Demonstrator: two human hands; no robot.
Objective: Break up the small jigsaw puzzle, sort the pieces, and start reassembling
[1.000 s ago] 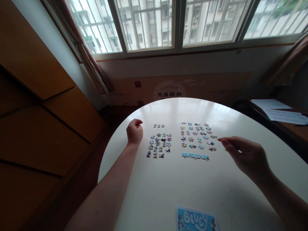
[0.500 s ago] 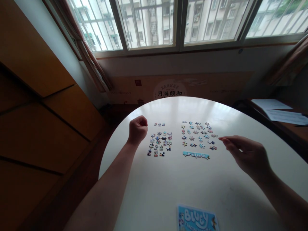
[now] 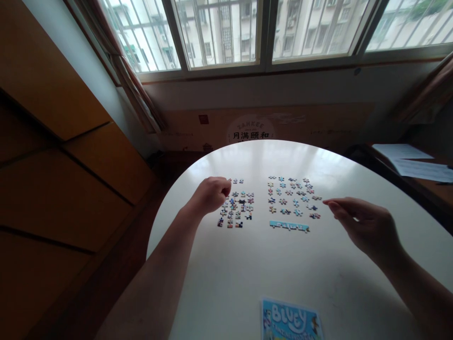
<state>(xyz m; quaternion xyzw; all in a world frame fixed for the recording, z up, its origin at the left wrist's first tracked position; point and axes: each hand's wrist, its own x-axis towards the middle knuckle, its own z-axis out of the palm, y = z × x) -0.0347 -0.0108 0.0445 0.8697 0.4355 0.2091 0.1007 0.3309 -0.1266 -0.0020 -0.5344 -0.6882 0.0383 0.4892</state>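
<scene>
My left hand (image 3: 213,194) is closed, with its fingertips at the left end of a short row of puzzle pieces (image 3: 238,181). The hand partly covers the leftmost of them, and I cannot make out whether it is gripped. Below lies a group of loose puzzle pieces (image 3: 242,202), partly behind the hand. Right of centre, more loose pieces (image 3: 289,192) are spread in rough rows. Under these rests a joined light-blue strip of puzzle pieces (image 3: 289,226). My right hand (image 3: 366,224) hovers at their right side, thumb and forefinger pinched together; anything between them is too small to see.
The white round table (image 3: 219,274) carries everything. A blue card marked BLUEY (image 3: 290,320) lies at the near edge of view. Papers (image 3: 421,167) lie on a dark brown surface to the right. Behind the table are a low printed panel (image 3: 304,125) and windows.
My left hand has moved right, onto the left end of the short upper row of pieces. My right hand stays pinched in nearly the same place. The view has tilted slightly.
</scene>
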